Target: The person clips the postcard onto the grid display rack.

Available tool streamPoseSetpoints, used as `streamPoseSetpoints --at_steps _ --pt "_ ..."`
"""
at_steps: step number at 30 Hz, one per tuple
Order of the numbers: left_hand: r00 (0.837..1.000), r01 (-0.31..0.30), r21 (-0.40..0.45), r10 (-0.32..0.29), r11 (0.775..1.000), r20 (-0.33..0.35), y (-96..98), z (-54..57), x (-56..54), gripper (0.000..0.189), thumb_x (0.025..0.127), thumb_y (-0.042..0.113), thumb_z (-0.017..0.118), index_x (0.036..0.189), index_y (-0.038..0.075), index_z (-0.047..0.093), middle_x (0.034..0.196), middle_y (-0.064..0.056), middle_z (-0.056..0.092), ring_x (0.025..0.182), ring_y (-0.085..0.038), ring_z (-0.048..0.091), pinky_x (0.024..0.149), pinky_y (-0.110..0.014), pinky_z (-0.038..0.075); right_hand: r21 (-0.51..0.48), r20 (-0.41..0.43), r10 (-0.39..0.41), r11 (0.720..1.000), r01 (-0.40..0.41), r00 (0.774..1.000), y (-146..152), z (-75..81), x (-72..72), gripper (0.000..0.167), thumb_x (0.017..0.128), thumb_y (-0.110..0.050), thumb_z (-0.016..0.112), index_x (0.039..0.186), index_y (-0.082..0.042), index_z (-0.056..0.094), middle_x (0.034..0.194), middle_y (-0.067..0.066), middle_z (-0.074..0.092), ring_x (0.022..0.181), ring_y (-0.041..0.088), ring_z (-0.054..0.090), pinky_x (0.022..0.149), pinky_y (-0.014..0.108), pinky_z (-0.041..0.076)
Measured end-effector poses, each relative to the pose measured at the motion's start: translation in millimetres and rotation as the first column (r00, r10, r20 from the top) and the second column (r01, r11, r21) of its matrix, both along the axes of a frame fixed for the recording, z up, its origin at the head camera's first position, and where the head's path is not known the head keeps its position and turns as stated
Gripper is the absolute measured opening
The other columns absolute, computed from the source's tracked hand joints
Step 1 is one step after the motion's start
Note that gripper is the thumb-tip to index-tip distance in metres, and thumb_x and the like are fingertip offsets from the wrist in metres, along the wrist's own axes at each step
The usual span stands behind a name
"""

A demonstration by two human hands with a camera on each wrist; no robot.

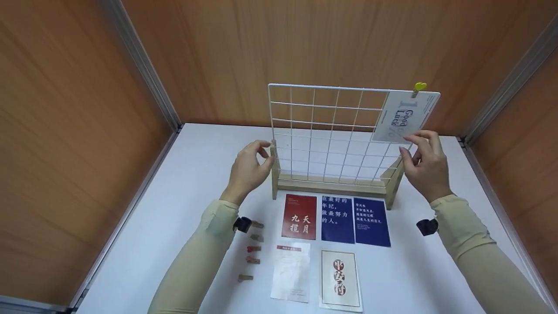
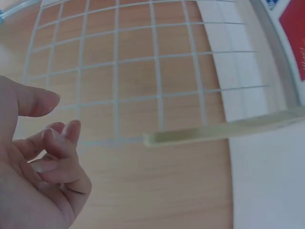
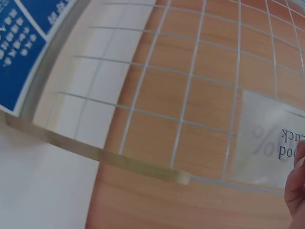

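Note:
A white wire grid panel stands upright in a wooden stand. A "Good Luck" card hangs at its upper right, under a clothespin with a yellow heart. My right hand is at the card's lower corner, index fingertip right at its edge and thumb apart below. In the right wrist view, fingertips overlap the card's edge. Beside the stand's left post, my left hand has loosely bent fingers with nothing between them. The left wrist view shows a gap between thumb and fingers.
In front of the stand lie a red card, two blue cards, a white card and a cream card. Several small clothespins form a column left of them. Wooden panels enclose the white table.

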State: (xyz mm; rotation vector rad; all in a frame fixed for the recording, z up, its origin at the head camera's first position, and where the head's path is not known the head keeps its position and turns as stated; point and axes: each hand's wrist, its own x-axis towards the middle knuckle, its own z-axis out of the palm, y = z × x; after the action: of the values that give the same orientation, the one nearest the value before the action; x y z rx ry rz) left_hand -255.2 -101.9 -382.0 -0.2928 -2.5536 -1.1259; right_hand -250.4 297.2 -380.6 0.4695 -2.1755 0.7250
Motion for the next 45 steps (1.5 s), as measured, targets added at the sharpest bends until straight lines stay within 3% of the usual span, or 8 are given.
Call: streamPoseSetpoints --at_steps 8,15,21,24,28,35,38,45 --pt "0.981 -0.11 -0.025 0.113 0.994 0.157 -25.6 -50.0 1.9 0.031 0.091 0.018 0.068 0.12 0.006 0.065 0.089 -0.003 0.063 0.059 -0.016 0.05 0.051 -0.03 0.041 0.063 0.031 0.047 0.997 -0.048 0.998 -6 -20.6 -2.0 0.034 0.09 0.001 0.069 0.124 0.0 0.062 0.119 0.019 0.055 0.061 0.006 0.043 0.053 0.01 0.031" --pt "0.932 -0.175 -0.053 0.183 0.983 0.312 -41.1 -81.9 7.8 0.034 0.091 0.027 0.068 0.117 0.006 0.065 0.087 -0.004 0.063 0.069 -0.019 0.057 0.06 -0.034 0.046 0.12 0.093 0.038 0.992 -0.049 0.995 -10 -38.1 -1.2 0.038 0.088 -0.001 0.073 0.125 -0.001 0.063 0.121 0.017 0.056 0.072 0.014 0.058 0.059 0.008 0.035" --pt "0.888 -0.2 -0.11 0.228 0.974 0.401 -46.1 -102.2 17.3 0.038 0.09 0.033 0.07 0.114 0.005 0.067 0.086 -0.005 0.066 0.069 -0.02 0.061 0.062 -0.036 0.049 0.151 0.19 0.069 0.984 -0.099 0.979 -13 -55.7 1.5 0.04 0.084 -0.001 0.076 0.122 0.002 0.063 0.118 0.017 0.059 0.081 0.024 0.061 0.065 0.034 0.054" --pt "0.874 -0.202 -0.125 0.237 0.971 0.425 -46.6 -108.6 21.2 0.039 0.089 0.034 0.07 0.113 0.003 0.067 0.084 -0.006 0.068 0.068 -0.02 0.062 0.059 -0.036 0.049 0.157 0.258 0.085 0.979 -0.128 0.962 -15 -63.0 3.7 0.041 0.085 -0.003 0.076 0.124 0.003 0.063 0.123 0.018 0.06 0.097 0.032 0.064 0.08 0.046 0.055" --pt "0.858 -0.211 -0.148 0.256 0.966 0.446 -46.9 -113.5 26.0 0.04 0.089 0.034 0.07 0.112 0.001 0.068 0.084 -0.008 0.069 0.066 -0.021 0.061 0.057 -0.036 0.048 0.187 0.344 0.079 0.971 -0.151 0.936 -18 -69.5 6.4 0.045 0.086 -0.008 0.077 0.127 0.003 0.061 0.127 0.021 0.059 0.117 0.039 0.057 0.096 0.052 0.047" --pt "0.796 -0.23 -0.224 0.316 0.947 0.517 -47.6 -122.4 30.7 0.045 0.089 0.039 0.069 0.111 0.0 0.068 0.098 -0.015 0.07 0.076 -0.027 0.064 0.067 -0.042 0.051 0.208 0.518 0.036 0.964 -0.167 0.854 -21 -77.7 5.1 0.045 0.088 -0.013 0.076 0.128 0.0 0.061 0.117 0.016 0.057 0.098 0.034 0.063 0.083 0.049 0.054" --pt "0.779 -0.223 -0.245 0.323 0.944 0.537 -45.9 -124.5 31.4 0.048 0.089 0.041 0.068 0.111 -0.001 0.067 0.098 -0.016 0.07 0.081 -0.03 0.065 0.072 -0.046 0.052 0.208 0.566 0.018 0.964 -0.164 0.824 -20 -81.3 4.4 0.048 0.087 -0.014 0.078 0.129 0.002 0.06 0.115 0.016 0.056 0.092 0.031 0.062 0.08 0.048 0.054" --pt "0.74 -0.2 -0.253 0.315 0.946 0.594 -42.0 -126.5 34.3 0.048 0.088 0.044 0.068 0.105 -0.001 0.068 0.087 -0.011 0.067 0.076 -0.027 0.063 0.066 -0.041 0.051 0.238 0.682 -0.052 0.959 -0.154 0.73 -16 -88.5 5.7 0.054 0.088 -0.018 0.077 0.133 0.004 0.056 0.127 0.026 0.054 0.103 0.039 0.061 0.088 0.053 0.05"
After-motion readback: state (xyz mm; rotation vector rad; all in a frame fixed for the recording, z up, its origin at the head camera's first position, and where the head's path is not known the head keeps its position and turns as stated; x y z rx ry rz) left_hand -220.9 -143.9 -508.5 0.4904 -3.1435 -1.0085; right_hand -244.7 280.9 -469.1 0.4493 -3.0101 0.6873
